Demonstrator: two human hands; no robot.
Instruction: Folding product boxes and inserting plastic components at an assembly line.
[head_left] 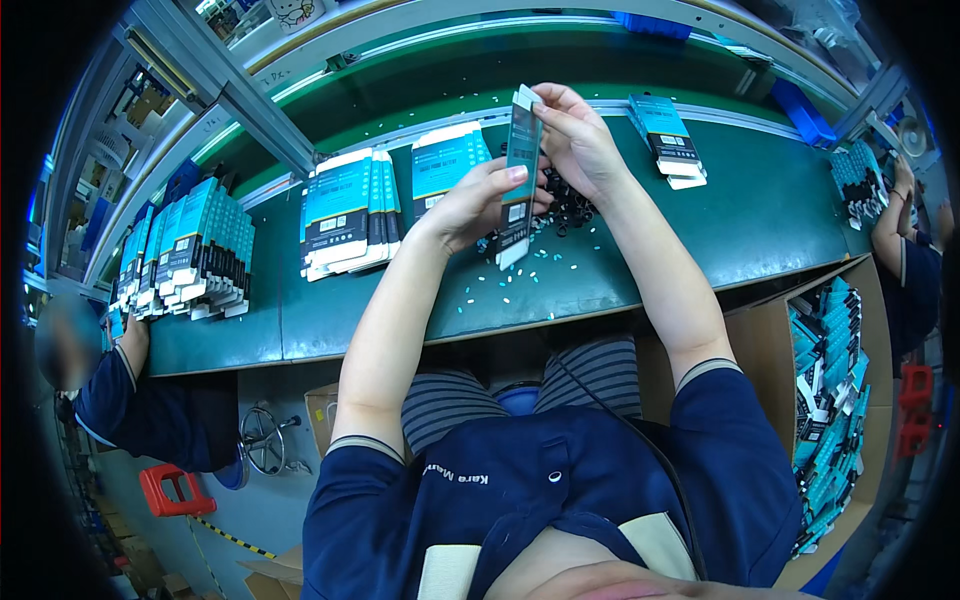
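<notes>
Between my two hands a slim teal-and-black cardboard box [517,190] is held nearly upright above the green worktable [390,325], its top end flap raised. My left hand [478,207] is closed around the middle of the box, thumb on its near face. At the top end, my right hand [582,143] pinches the edge by the flap. Behind and below the box lies a heap of small black parts [572,208], partly covered by my hands. Tiny white and teal pieces [507,300] are scattered around it.
Stacks of similar boxes stand at left [205,245], centre-left [338,205] and behind my left hand [443,160]. A smaller stack [662,130] lies right. An open carton [870,330] full of boxes stands by my right side. Co-workers sit at both ends.
</notes>
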